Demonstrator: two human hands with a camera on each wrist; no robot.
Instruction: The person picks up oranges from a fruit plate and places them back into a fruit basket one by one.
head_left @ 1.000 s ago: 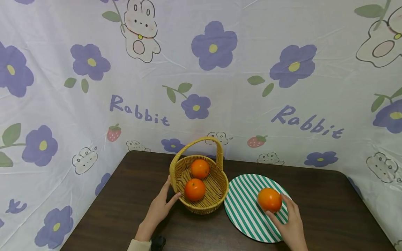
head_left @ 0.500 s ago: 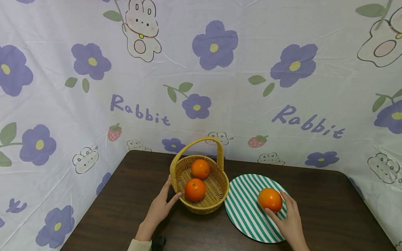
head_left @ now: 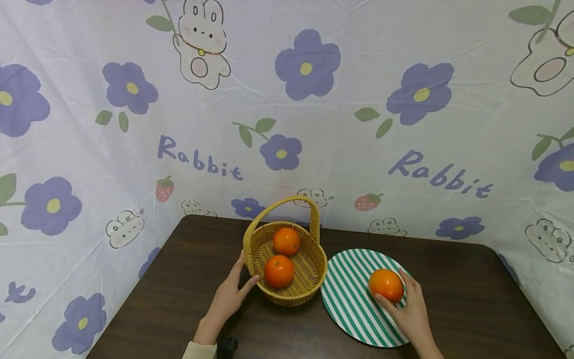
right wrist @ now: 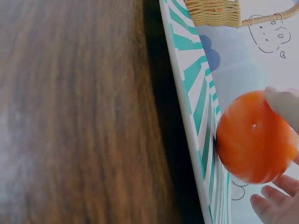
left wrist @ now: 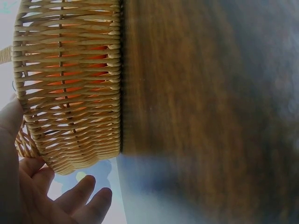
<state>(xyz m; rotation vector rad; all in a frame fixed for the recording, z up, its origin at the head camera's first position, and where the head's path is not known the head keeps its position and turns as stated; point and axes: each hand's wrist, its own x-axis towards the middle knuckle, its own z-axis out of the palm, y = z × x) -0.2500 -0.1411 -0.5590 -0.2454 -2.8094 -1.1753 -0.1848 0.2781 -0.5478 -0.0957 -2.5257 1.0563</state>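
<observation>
Orange fruit (head_left: 386,285) sits on the striped plate (head_left: 347,294). My right hand (head_left: 413,311) straddles it, thumb and fingers on opposite sides; can't tell if they're clamped. Basket (head_left: 291,301) stands just left of the plate, two more fruits (head_left: 279,271) inside, tall handle (head_left: 315,219) arching over the opening. My left hand (head_left: 225,297), fingers apart, touches its outer side. Printed cloth (head_left: 350,124) hangs behind the table (head_left: 471,294).

A round, glossy orange (head_left: 385,285) rests on a flat green-and-white striped plate (head_left: 350,294). Just left of the plate, a yellow wicker basket (head_left: 308,269) stands upright, handle raised, holding two oranges (head_left: 279,271).
</observation>
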